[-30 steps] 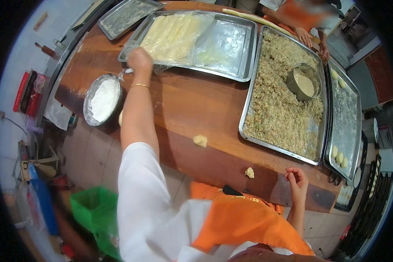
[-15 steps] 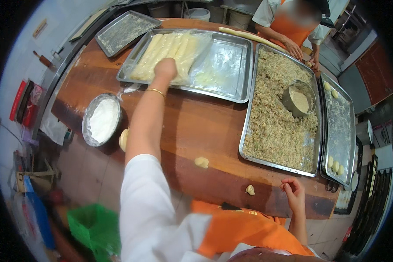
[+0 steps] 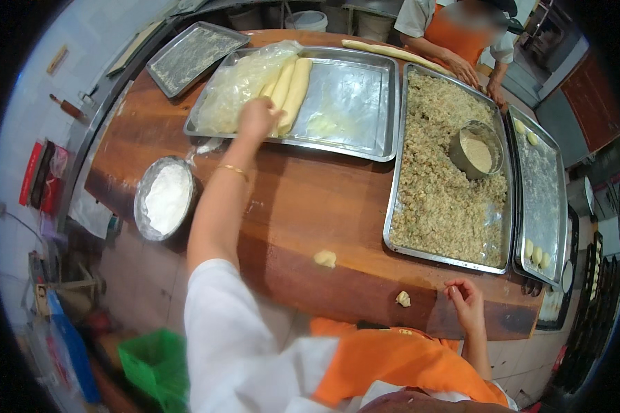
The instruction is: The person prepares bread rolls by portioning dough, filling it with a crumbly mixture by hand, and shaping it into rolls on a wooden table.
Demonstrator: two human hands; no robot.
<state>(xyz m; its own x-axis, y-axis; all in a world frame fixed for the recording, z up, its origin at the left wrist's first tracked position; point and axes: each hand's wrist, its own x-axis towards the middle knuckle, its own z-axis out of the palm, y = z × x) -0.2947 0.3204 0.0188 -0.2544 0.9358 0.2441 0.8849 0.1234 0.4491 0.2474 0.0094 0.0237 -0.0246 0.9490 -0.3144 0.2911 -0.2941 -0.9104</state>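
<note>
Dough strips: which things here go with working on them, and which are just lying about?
Seem part of the job:
- left hand, at the dough strips
- plastic sheet
- metal tray under them
- perhaps the crumbly mix and white powder

Seem just lying about:
- green bin
- white bucket

Indoor light, middling bright where I stand. Sheen on the bare half of a wide rectangular silver metal tray [image 3: 355,89]; pale glints on crumpled clear plastic film [image 3: 235,86]. Soft shadow on the brown wooden tabletop [image 3: 351,206], right of the bare left forearm [image 3: 217,206]. Green plastic bin [image 3: 155,365] soft, low left. Straight edges bow; corners black. Co-worker's face [image 3: 472,22] blurred.
</note>
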